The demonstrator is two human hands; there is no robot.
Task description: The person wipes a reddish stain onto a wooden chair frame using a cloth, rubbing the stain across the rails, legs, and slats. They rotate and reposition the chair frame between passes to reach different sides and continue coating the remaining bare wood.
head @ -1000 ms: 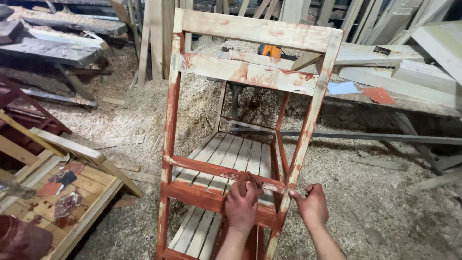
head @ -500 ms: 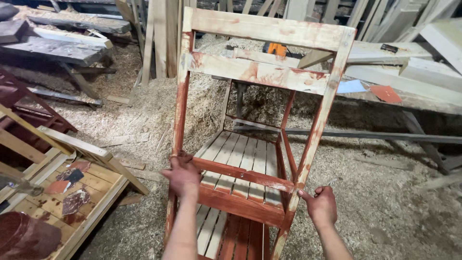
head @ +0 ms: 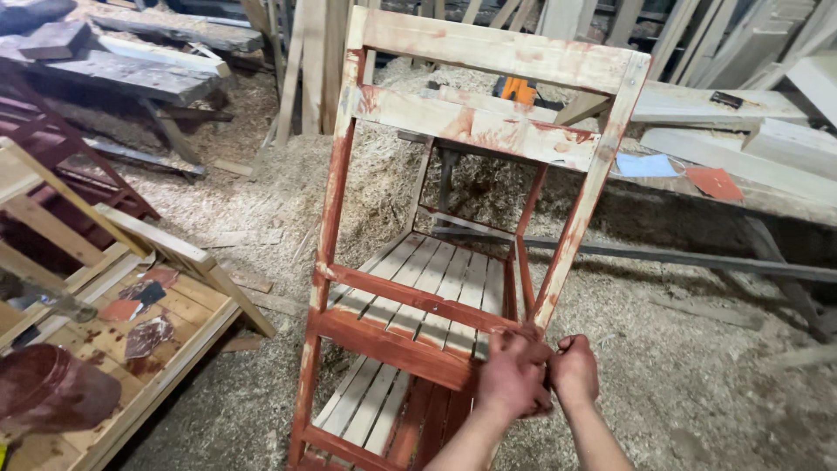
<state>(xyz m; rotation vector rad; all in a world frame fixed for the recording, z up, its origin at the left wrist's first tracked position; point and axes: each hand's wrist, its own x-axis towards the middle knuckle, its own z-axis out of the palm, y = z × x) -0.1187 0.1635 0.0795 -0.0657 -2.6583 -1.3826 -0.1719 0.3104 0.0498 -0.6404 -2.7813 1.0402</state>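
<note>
A tall wooden rack (head: 475, 131) with slatted shelves stands on the sawdust floor, partly stained red-brown. Its top rails are mostly pale wood with red smears; its lower rails are darker red. My left hand (head: 513, 377) is closed around the rack's right front post at the level of the middle shelf. Right beside it, my right hand (head: 575, 370) grips the same post, the two hands touching. Both hands are stained red. What lies between the fingers is hidden.
A pale wooden frame (head: 131, 262) lies at the left with rags and a dark red round container (head: 48, 392) on it. Planks and beams (head: 157, 74) are piled behind. A long workbench (head: 741, 174) with sandpaper sheets runs at the right. Sawdust covers the floor.
My left hand has moved from the rack's left post across to the right post, joining my right hand. The view has shifted slightly closer to the rack.
</note>
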